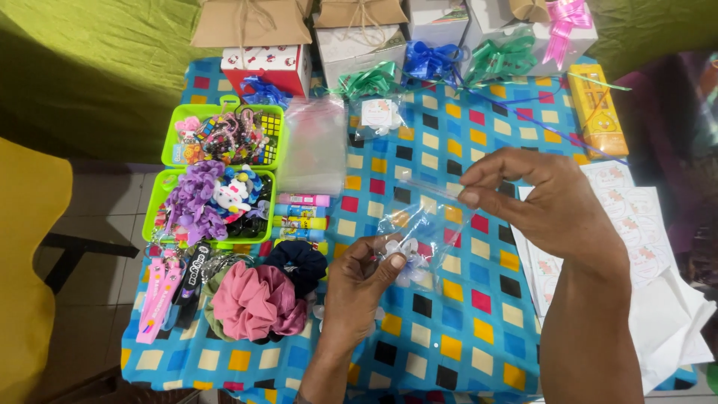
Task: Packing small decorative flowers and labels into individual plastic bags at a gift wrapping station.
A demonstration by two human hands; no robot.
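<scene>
Both hands pinch a small clear plastic bag (422,224) above the checkered surface (464,329): right hand (538,198) at its top edge, left hand (366,280) low; likely light, limp, slippery, best gripped by edges

A table (479,352) is covered by a blue cloth (449,329) printed with small squares in yellow, red, black, white and orange. Behind and to the left of it, an olive-green draped fabric (90,67) is seen, creased and lit evenly from above. A yellow chair (26,247) with a dark frame is placed at the left edge. Pale floor tiles (105,217) with thin grout lines are visible beneath it. A dark purple surface (666,150) is seen at the right.
</scene>
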